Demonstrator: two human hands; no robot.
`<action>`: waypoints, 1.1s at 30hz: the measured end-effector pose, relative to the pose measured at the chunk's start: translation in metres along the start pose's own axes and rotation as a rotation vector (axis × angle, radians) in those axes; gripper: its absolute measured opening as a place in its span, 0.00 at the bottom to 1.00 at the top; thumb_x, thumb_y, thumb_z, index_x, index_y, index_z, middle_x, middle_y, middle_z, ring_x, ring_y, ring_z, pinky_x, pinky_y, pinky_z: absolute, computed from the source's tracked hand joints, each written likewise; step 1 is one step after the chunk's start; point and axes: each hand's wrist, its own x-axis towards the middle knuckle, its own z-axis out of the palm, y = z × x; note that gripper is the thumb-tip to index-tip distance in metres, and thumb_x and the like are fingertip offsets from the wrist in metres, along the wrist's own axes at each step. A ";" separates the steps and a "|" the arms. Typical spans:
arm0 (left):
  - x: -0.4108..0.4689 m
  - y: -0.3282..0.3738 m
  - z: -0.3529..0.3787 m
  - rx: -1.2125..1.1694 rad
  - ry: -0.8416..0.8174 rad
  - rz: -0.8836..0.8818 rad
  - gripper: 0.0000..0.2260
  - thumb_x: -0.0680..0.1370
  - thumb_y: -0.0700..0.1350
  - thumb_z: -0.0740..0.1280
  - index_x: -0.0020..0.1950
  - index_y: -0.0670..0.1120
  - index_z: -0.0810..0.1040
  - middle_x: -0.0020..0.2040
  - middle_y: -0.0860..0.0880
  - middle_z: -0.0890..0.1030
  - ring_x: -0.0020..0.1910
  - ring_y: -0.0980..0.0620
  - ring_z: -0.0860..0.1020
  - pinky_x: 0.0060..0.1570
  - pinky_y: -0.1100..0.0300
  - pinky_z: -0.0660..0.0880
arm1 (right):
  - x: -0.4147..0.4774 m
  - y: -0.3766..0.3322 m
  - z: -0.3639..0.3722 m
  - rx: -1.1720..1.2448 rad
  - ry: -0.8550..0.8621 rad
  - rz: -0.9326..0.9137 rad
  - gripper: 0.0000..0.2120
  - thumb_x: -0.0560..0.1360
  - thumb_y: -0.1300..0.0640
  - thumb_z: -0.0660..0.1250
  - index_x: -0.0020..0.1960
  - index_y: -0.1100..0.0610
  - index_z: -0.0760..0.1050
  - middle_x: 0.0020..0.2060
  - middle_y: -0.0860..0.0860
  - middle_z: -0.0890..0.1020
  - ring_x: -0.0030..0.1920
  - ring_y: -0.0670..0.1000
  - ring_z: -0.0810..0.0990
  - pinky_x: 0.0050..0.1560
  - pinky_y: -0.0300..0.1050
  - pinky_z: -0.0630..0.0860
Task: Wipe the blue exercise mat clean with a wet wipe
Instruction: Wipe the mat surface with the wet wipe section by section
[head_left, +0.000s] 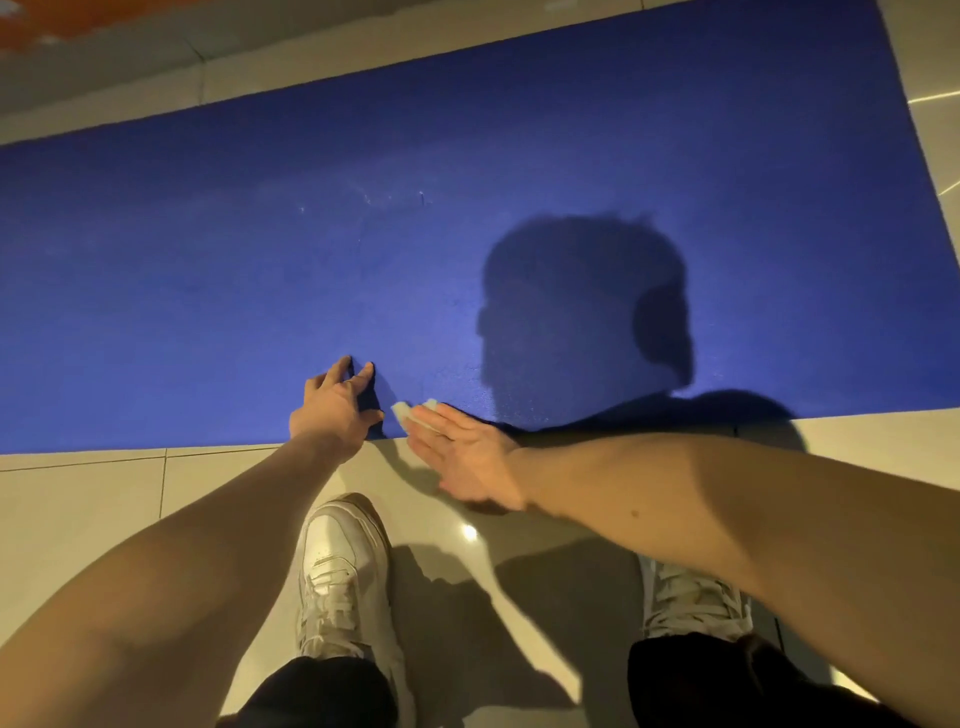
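The flat blue foam exercise mat (467, 182) lies on the pale tiled floor (78, 509). At its near edge, the left hand (332, 410) rests with fingers spread, grip empty. The right hand (465, 457) presses the small white wet wipe (402, 411) under straight fingers, seemingly onto the mat.

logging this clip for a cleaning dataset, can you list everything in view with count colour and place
exercise mat: one, blue, flat on the floor across the upper view
wet wipe: one, white, on the mat's near edge under the right fingers
pale marks: a few, whitish, mid-mat
floor tiles: many, beige, around the mat
orange surface: one, orange, top left corner
shoes: two, white, on the tiles near the mat
trouser legs: two, black, bottom edge
left hand: one, fingertips touching the mat near its edge
right hand: one, straight fingers pressing the wipe
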 end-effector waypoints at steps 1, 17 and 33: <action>0.000 -0.001 0.000 0.018 0.004 0.000 0.30 0.81 0.55 0.65 0.80 0.61 0.56 0.81 0.59 0.51 0.78 0.50 0.51 0.53 0.49 0.72 | 0.006 -0.004 -0.001 -0.057 -0.026 -0.008 0.33 0.86 0.46 0.50 0.83 0.58 0.42 0.81 0.56 0.36 0.80 0.57 0.31 0.79 0.56 0.31; -0.005 0.004 0.000 0.091 0.018 0.004 0.29 0.82 0.55 0.63 0.81 0.61 0.54 0.81 0.58 0.49 0.77 0.48 0.53 0.49 0.52 0.74 | -0.078 0.069 0.009 -0.034 -0.045 0.124 0.33 0.86 0.44 0.47 0.82 0.58 0.35 0.79 0.55 0.30 0.80 0.56 0.30 0.80 0.54 0.32; -0.007 0.024 0.002 -0.024 -0.030 -0.066 0.39 0.77 0.65 0.65 0.82 0.56 0.51 0.82 0.56 0.45 0.79 0.47 0.47 0.55 0.48 0.72 | -0.060 0.088 0.001 0.103 0.116 0.430 0.31 0.87 0.46 0.46 0.83 0.59 0.40 0.82 0.53 0.38 0.82 0.55 0.37 0.80 0.53 0.36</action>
